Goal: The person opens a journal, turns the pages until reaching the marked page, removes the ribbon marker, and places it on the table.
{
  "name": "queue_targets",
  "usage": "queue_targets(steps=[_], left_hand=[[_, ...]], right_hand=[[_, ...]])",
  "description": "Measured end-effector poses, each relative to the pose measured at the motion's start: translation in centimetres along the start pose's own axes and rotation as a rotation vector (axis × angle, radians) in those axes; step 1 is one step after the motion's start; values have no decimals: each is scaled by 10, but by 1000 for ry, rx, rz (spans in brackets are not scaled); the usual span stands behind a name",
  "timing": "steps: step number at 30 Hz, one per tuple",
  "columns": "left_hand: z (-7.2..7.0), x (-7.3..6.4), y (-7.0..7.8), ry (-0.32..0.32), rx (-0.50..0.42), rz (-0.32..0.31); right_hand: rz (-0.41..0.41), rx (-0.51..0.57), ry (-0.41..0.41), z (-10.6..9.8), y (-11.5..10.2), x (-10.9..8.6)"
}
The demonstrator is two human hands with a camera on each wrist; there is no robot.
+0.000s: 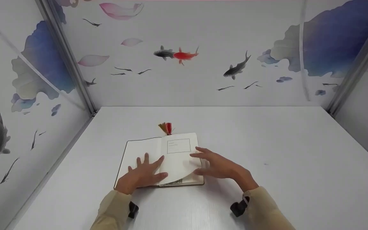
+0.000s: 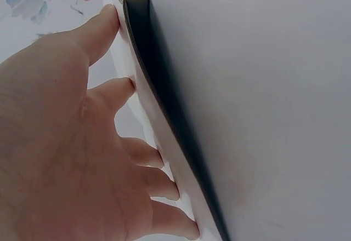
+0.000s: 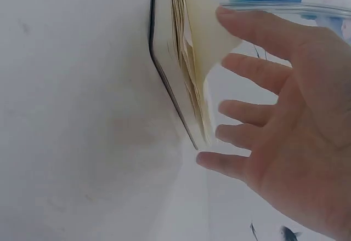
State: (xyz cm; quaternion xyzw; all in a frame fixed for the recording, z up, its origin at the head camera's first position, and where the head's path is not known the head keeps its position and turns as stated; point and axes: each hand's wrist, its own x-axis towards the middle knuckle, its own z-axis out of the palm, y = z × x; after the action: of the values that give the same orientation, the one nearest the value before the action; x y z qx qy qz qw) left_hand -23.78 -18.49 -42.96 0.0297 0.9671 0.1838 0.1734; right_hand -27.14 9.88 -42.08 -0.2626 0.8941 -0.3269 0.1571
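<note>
An open notebook with cream pages and a dark cover lies on the white table. Its right-hand page bears a printed rectangle, and the lower edge of that page curves up from the leaves below. My left hand rests on the left page with fingers spread, its thumb near the centre fold. At the right edge of the notebook is my right hand, fingers apart and fingertips right at the page's side. In the right wrist view the raised page overlaps the thumb tip, while the other fingers stand beside the leaves.
A red and gold tassel sticks out past the notebook's top edge. White panels printed with fish and petals enclose the table at the back and sides, with metal posts at the corners.
</note>
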Motion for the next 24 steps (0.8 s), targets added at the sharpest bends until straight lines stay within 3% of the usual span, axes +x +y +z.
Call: queue_targets(steps=[4, 9, 19, 24], left_hand=[[0, 0, 0, -8, -8, -5], [-2, 0, -1, -17, -8, 4], [-4, 0, -1, -24, 3, 27], [-5, -1, -3, -22, -9, 50]], right_hand=[[-2, 173, 92, 3, 0, 2], [-13, 428, 121, 8, -1, 9], [36, 694, 379, 23, -9, 21], [99, 796, 406, 25, -15, 18]])
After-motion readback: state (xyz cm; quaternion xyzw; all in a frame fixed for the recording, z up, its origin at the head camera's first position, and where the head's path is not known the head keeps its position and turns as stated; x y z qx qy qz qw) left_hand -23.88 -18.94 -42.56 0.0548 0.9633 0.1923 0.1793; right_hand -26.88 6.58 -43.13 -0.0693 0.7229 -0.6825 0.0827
